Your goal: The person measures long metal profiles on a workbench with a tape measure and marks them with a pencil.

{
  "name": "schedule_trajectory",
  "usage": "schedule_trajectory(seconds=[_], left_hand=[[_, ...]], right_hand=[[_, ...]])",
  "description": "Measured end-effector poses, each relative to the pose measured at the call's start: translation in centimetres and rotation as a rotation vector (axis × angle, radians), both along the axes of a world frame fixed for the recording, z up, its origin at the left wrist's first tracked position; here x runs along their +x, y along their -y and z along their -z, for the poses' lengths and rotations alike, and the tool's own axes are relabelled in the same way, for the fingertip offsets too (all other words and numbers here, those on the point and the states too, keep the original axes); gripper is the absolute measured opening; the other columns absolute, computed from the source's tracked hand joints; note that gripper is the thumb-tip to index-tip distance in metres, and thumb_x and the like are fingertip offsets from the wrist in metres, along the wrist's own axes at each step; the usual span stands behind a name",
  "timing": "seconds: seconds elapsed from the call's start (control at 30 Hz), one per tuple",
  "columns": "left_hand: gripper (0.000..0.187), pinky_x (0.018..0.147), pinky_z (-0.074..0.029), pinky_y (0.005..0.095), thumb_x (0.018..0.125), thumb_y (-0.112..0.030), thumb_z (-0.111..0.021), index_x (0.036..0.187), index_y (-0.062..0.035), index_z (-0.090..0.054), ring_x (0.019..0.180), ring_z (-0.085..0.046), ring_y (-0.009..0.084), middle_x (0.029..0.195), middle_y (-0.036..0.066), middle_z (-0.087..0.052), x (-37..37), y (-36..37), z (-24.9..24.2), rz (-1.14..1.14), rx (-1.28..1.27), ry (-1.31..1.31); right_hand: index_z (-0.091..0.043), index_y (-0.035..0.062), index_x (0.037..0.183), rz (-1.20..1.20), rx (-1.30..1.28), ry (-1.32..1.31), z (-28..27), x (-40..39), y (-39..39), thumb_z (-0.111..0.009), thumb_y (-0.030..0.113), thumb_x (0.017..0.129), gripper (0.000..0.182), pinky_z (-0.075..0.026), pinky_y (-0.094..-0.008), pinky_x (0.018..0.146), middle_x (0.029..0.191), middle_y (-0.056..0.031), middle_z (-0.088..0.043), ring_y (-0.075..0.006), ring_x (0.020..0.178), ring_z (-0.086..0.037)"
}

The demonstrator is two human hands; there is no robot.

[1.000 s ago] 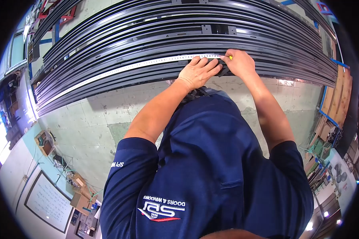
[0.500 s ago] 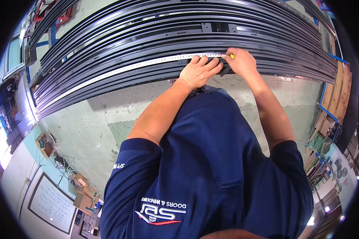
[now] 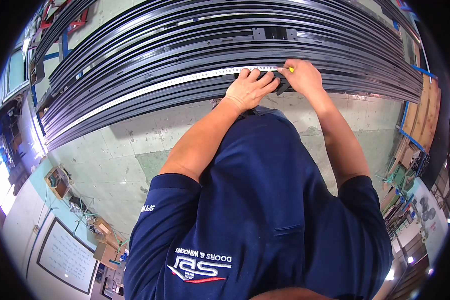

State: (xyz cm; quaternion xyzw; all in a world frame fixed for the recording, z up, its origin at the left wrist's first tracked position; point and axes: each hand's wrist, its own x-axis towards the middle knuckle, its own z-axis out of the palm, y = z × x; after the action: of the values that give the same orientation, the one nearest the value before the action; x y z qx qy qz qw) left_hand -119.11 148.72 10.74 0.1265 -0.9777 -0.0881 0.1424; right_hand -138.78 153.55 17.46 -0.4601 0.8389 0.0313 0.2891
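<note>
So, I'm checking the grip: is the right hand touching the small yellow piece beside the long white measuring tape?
Touching. The head view shows the right hand pinching the small yellow piece, no gap visible.

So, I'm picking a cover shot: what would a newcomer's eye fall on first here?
Probably the white measuring tape, curving from the left across the long dark bars to the right hand at upper centre. The left hand lies just beside it. Below, the navy shirt fills the lower middle, its white-and-red logo upside down.
</note>
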Motion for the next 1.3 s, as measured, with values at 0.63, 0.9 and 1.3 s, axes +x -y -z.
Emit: schedule_trajectory(seconds=[0.63, 0.9, 1.3], left_hand=[[0.044, 0.081, -0.040, 0.0387, 0.082, -0.030, -0.064, 0.126, -0.0284, -0.055, 0.091, -0.052, 0.0202, 0.116, -0.005, -0.056, 0.05, 0.00, -0.08, 0.000, -0.002, 0.021], [0.046, 0.081, -0.040, 0.0387, 0.081, -0.031, -0.065, 0.125, -0.0283, -0.056, 0.091, -0.052, 0.0205, 0.116, -0.005, -0.056, 0.04, -0.04, 0.06, -0.002, -0.004, 0.011], [0.044, 0.081, -0.039, 0.0385, 0.082, -0.029, -0.064, 0.125, -0.0287, -0.056, 0.090, -0.052, 0.0200, 0.113, -0.006, -0.056, 0.00, -0.02, 0.03, -0.006, -0.007, 0.011]], right_hand=[[-0.073, 0.0171, 0.096, 0.009, 0.030, 0.010, -0.22, 0.06, 0.20, -0.064, 0.044, 0.089, 0.029, -0.052, -0.0430, 0.077, 0.087, -0.0087, -0.071, -0.0303, 0.090, -0.067], [-0.073, 0.0175, 0.097, 0.004, 0.036, 0.002, -0.20, 0.08, 0.21, -0.064, 0.045, 0.089, 0.030, -0.052, -0.0430, 0.078, 0.088, -0.0087, -0.071, -0.0304, 0.090, -0.066], [-0.074, 0.0174, 0.097, -0.003, 0.026, 0.000, -0.33, 0.11, 0.19, -0.064, 0.045, 0.089, 0.030, -0.052, -0.0430, 0.077, 0.088, -0.0089, -0.071, -0.0303, 0.090, -0.066]])
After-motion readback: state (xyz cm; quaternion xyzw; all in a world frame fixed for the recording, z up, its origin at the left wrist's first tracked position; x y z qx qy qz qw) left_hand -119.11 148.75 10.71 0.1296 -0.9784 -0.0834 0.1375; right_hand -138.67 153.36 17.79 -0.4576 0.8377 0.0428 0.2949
